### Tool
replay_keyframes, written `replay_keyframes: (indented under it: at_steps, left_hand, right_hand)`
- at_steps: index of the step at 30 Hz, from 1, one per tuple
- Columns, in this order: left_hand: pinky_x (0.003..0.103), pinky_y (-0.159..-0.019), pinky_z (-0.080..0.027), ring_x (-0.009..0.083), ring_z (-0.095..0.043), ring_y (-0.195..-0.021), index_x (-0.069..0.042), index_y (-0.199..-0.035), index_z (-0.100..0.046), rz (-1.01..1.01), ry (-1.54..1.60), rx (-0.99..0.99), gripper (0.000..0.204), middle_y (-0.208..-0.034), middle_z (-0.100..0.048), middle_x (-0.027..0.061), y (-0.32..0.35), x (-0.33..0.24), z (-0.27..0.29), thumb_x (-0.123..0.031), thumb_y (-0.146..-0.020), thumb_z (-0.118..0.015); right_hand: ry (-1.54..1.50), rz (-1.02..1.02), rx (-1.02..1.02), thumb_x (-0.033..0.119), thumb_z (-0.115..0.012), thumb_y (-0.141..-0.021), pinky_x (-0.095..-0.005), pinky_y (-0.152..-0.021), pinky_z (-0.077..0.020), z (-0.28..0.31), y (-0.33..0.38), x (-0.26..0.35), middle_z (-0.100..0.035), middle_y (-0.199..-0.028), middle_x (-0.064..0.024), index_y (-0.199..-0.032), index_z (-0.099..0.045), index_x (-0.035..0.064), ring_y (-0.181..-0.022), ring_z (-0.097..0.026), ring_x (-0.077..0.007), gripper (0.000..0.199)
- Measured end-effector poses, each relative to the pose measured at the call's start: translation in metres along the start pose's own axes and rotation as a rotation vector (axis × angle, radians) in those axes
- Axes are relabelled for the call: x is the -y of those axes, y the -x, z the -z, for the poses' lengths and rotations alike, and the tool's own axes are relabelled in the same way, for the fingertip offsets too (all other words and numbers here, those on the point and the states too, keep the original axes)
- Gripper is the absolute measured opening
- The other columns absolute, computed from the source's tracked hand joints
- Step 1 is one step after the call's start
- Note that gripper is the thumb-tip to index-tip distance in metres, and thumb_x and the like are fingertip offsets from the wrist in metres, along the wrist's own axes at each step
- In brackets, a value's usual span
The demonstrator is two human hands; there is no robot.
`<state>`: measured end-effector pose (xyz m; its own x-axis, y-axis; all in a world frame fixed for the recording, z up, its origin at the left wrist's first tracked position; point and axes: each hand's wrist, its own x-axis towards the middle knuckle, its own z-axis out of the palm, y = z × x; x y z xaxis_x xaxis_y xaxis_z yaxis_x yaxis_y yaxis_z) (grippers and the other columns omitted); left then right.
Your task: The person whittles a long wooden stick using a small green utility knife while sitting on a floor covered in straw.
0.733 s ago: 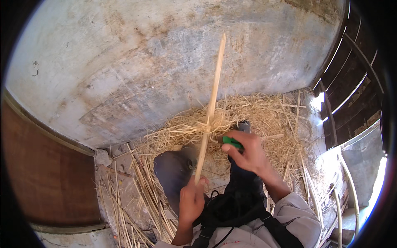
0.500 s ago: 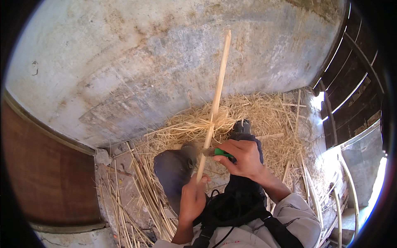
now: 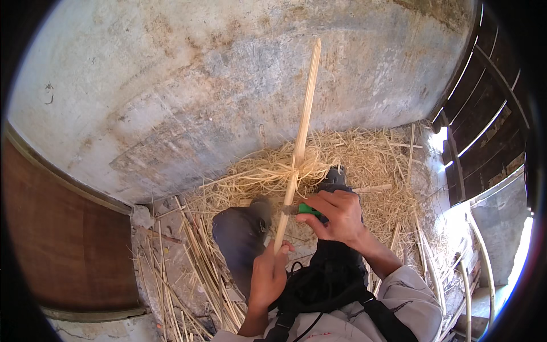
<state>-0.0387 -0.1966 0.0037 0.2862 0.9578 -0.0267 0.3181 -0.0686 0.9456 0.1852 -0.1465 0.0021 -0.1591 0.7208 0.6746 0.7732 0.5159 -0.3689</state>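
Note:
A long pale strip, bamboo by its look, (image 3: pixel 306 117) slants up and away from my lap toward the wall. My left hand (image 3: pixel 269 275) is closed around its near end. Closed on the green handle of a knife, my right hand (image 3: pixel 337 215) is just right of the strip. The short knife blade (image 3: pixel 290 210) lies against the strip a little above my left hand. Curled thin shavings (image 3: pixel 302 168) bunch around the strip's middle, beyond the blade. My fingers hide part of the handle.
A heap of pale shavings (image 3: pixel 370 154) covers the floor by the stained wall (image 3: pixel 188 97). Several long split strips (image 3: pixel 208 268) lie at the left. A brown panel (image 3: pixel 62 233) stands at far left, dark slats (image 3: pixel 484 108) at the right. My knees flank the strip.
The strip and my left hand have shifted slightly forward and to the right. My right hand with the knife has moved only a touch; the blade stays on the strip.

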Motion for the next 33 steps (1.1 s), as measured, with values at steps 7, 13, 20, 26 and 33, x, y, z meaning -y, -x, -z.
replay_keyframes:
  at_steps: [7,13,20,26,33]
  left_hand:
    - [0.029,-0.056,-0.036,0.0069,-0.043,-0.063,0.003,-0.113,-0.065,0.001,0.02,0.007,0.018,-0.069,-0.049,-0.0002,0.001,-0.001,0.0,-0.009,-0.112,-0.052]
    - [0.036,-0.056,-0.04,0.0162,-0.045,-0.056,0.0,-0.108,-0.068,0.021,0.026,0.0,0.02,-0.063,-0.047,0.0073,0.01,0.006,-0.004,-0.013,-0.112,-0.053]
    - [0.035,-0.058,-0.041,0.0139,-0.047,-0.06,0.001,-0.109,-0.069,0.043,0.079,0.042,0.023,-0.066,-0.049,0.007,0.011,0.011,-0.002,-0.015,-0.112,-0.052]
    - [0.028,-0.059,-0.034,0.0083,-0.04,-0.063,-0.001,-0.11,-0.069,0.116,0.295,0.147,0.027,-0.071,-0.049,-0.0029,0.009,0.028,0.006,-0.021,-0.115,-0.052]
    - [0.025,-0.056,-0.022,0.0027,-0.03,-0.061,-0.001,-0.112,-0.065,0.339,0.537,0.207,0.034,-0.07,-0.037,-0.0099,0.005,0.023,0.013,-0.03,-0.117,-0.047]
  right_hand:
    - [0.059,0.001,-0.074,0.036,-0.087,-0.087,-0.0351,-0.054,-0.0484,0.001,-0.006,0.0,-0.068,-0.076,-0.0004,-0.102,-0.079,0.0134,-0.058,-0.065,-0.0215,0.028]
    - [0.096,-0.086,-0.131,0.036,-0.087,-0.087,-0.0382,-0.052,-0.0464,0.001,-0.015,-0.02,-0.064,-0.072,-0.0025,-0.094,-0.077,0.0138,-0.055,-0.062,-0.0256,0.025]
    - [0.06,-0.114,-0.147,0.033,-0.087,-0.087,-0.0389,-0.053,-0.0479,0.001,-0.014,-0.016,-0.067,-0.075,-0.0044,-0.092,-0.076,0.0125,-0.057,-0.064,-0.0271,0.024]
    - [-0.079,-0.231,-0.025,0.028,-0.086,-0.089,-0.0385,-0.057,-0.0511,0.005,-0.016,-0.009,-0.073,-0.081,-0.008,-0.098,-0.077,0.0073,-0.063,-0.069,-0.0294,0.024]
    - [-0.326,-0.213,0.005,0.027,-0.086,-0.09,-0.0368,-0.062,-0.0563,0.001,0.005,-0.002,-0.076,-0.09,-0.0106,-0.105,-0.077,0.0056,-0.07,-0.073,-0.0317,0.027]
